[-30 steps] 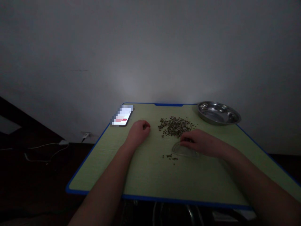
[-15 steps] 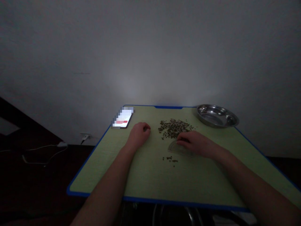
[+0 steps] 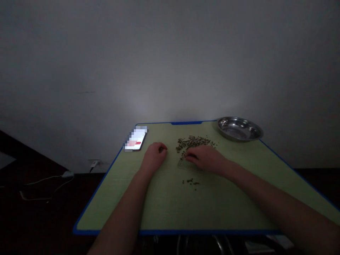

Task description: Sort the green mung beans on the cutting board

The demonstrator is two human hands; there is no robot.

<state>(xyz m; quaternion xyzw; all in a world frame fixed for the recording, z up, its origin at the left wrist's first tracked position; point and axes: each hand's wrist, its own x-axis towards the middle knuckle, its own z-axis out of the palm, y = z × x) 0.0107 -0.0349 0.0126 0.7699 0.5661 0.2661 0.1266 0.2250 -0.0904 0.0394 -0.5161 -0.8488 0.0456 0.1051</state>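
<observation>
My right hand pinches a clear protractor and holds it at the near edge of a spread of small dark beans or seeds. Part of the protractor and some of the beans are hidden behind the fingers. My left hand rests on the table left of the spread, fingers curled in; whether anything lies inside them cannot be seen. Nearer to me, several loose beans lie in a small separate group.
A shiny metal bowl stands at the back right of the green, blue-edged table. At the back left lies a lit phone. Behind the table rises a wall; a white plug and cable are low on the left.
My right hand has moved left with the protractor, along the near side of the beans. My left hand keeps its place on the table. The camera view has shifted slightly.
</observation>
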